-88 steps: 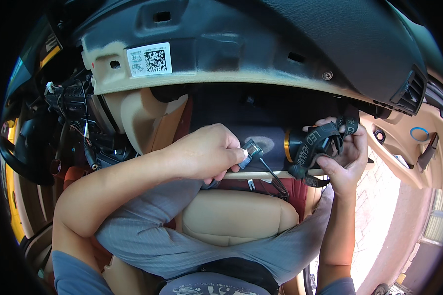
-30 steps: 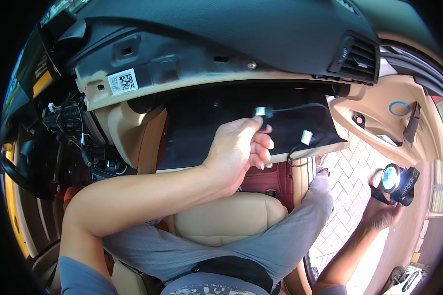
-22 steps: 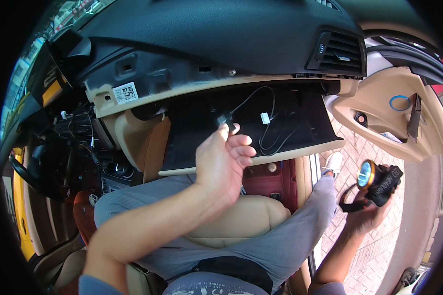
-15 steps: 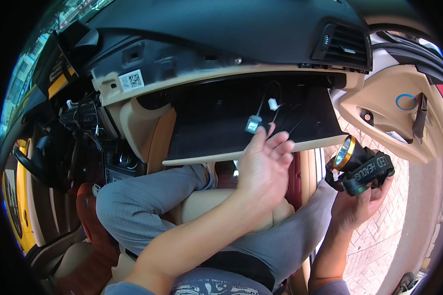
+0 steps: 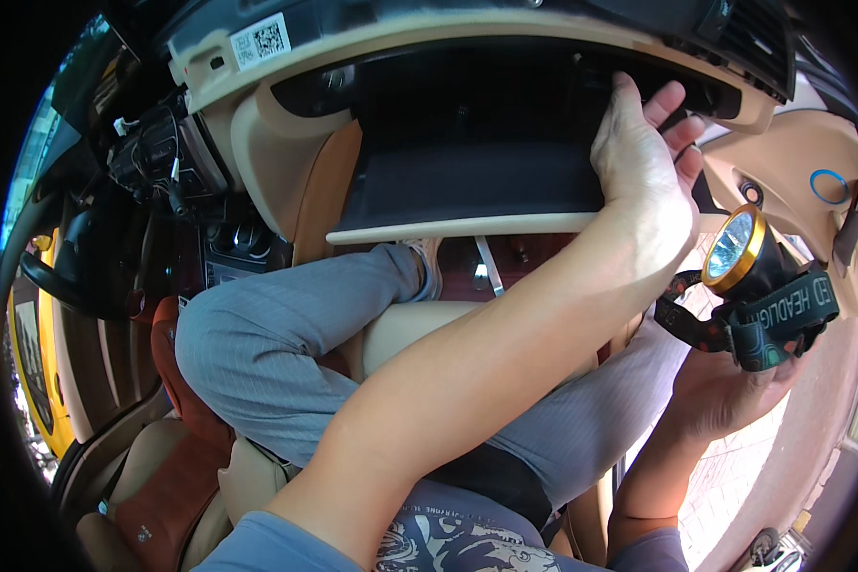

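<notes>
My left hand (image 5: 648,157) reaches into the right end of the open glove compartment (image 5: 467,229), its fingers loosely curled and apart; nothing shows in them, and what lies behind them is hidden. My right hand (image 5: 734,396) holds the headlamp (image 5: 729,250) from below, outside the compartment at the right. The lamp has a gold bezel, a black body and a dark strap. My left forearm crosses over my lap and the seat.
The dashboard edge (image 5: 400,33) runs above the compartment. Loose wiring hangs from the exposed centre console (image 5: 162,162) at left. The beige open door (image 5: 782,162) is at right, with paving (image 5: 734,477) below. My bent legs rest around the beige seat (image 5: 419,324).
My left hand has moved right and deeper into the compartment; the small device and cables seen earlier no longer show. My right hand with the headlamp has risen. The view has shifted.
</notes>
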Available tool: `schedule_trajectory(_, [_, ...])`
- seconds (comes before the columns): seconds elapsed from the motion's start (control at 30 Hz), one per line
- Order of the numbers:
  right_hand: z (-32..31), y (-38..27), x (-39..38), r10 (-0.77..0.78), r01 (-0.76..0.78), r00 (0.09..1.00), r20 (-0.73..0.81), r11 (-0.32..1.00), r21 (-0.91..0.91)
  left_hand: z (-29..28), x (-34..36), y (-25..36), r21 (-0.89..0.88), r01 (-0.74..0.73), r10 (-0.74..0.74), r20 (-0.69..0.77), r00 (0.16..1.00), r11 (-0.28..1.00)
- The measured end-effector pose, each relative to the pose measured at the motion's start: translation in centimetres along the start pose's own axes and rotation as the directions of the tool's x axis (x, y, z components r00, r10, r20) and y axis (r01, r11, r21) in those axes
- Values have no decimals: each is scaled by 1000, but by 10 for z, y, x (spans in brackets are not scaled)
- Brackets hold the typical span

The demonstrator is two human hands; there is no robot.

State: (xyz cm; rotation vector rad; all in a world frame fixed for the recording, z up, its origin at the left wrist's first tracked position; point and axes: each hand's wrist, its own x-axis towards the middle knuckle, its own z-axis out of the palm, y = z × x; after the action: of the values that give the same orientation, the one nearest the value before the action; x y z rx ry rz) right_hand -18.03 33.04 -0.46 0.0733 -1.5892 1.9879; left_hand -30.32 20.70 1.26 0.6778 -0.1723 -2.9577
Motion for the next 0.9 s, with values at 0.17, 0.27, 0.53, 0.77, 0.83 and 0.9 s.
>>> schedule_trajectory(0.17, [-4, 8, -5, -7, 8, 998, 61, 1000, -28, -38, -33, -9, 264, 287, -261, -129, 957, 921])
schedule_trajectory(0.27, [-1, 9, -8, 2, -4, 992, 125, 1000, 16, -55, -59, -19, 276, 312, -312, -44, 949, 909])
schedule_trajectory(0.53, [5, 5, -7, -38, 35, 996, 84, 999, 34, -52, -48, -27, 291, 189, -173, -81, 982, 938])
schedule_trajectory(0.77, [5, 4, -6, 15, -20, 995, 102, 999, 48, -35, -24, -43, 367, 160, -157, -38, 987, 916])
schedule_trajectory(0.83, [3, 3, -7, 17, -19, 996, 83, 999, 28, -42, -24, -47, 381, 186, -195, -15, 981, 906])
schedule_trajectory(0.9, [-1, 4, -9, 23, -25, 997, 80, 1000, 15, -53, -27, -47, 388, 168, -209, 66, 976, 906])
